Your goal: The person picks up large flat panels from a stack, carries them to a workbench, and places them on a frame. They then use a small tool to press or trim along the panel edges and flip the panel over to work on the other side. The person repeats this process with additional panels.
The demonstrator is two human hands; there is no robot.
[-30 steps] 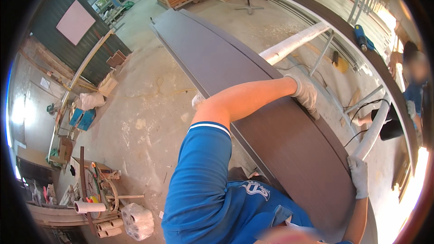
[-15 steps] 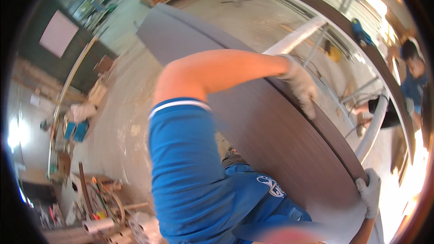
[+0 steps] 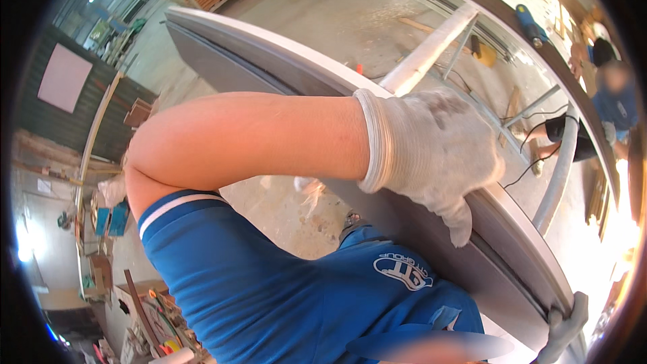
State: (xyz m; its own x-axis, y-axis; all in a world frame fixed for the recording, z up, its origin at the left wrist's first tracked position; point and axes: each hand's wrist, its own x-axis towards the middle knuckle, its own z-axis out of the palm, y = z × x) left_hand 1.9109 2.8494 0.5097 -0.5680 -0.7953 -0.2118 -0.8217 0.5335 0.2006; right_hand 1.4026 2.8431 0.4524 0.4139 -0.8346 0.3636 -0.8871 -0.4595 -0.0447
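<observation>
Tipped up since the earlier frame, the long dark panel (image 3: 397, 209) now shows its pale edge along its far right side, and the left hand (image 3: 431, 152) looms larger; the panel lies directly under both hands, in front of the person's shirt (image 3: 323, 303), its long axis slanting from far left to near right; the left hand clamps that raised edge around mid-length, thumb against the dark face, its other fingers hidden, the forearm crossing above the panel; the right hand (image 3: 566, 330) curls round the same edge and is the nearer to the near right end; the hands are well apart; a pale tube (image 3: 431, 47) stands just beyond the raised edge, whether touching I cannot tell.
</observation>
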